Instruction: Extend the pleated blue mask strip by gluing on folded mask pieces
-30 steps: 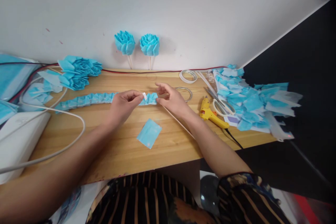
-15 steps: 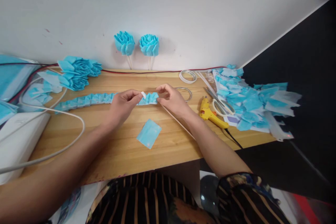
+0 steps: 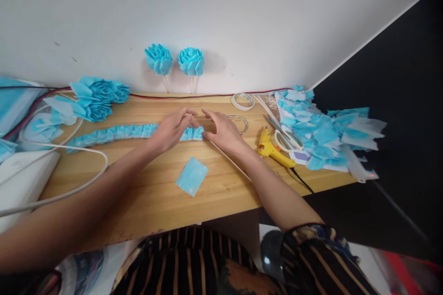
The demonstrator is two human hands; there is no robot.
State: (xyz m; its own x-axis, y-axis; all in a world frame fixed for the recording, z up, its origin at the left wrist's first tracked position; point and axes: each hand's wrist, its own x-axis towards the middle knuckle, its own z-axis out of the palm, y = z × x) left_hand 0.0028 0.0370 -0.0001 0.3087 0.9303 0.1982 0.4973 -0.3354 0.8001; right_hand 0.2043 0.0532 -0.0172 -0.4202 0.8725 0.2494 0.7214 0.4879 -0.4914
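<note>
Head view: the pleated blue strip lay on the table, left hand over it, right hand at its end, both hands' finger grip indeterminable; light, even pressure probably best preserved the pleats.

Strip left, glue gun right, on table.

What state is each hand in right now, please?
Left hand: curled over the strip; hold unclear.
Right hand: half open at the strip's end; hold unclear.

Head-worn view, facing forward, angled down; tabletop near
</note>
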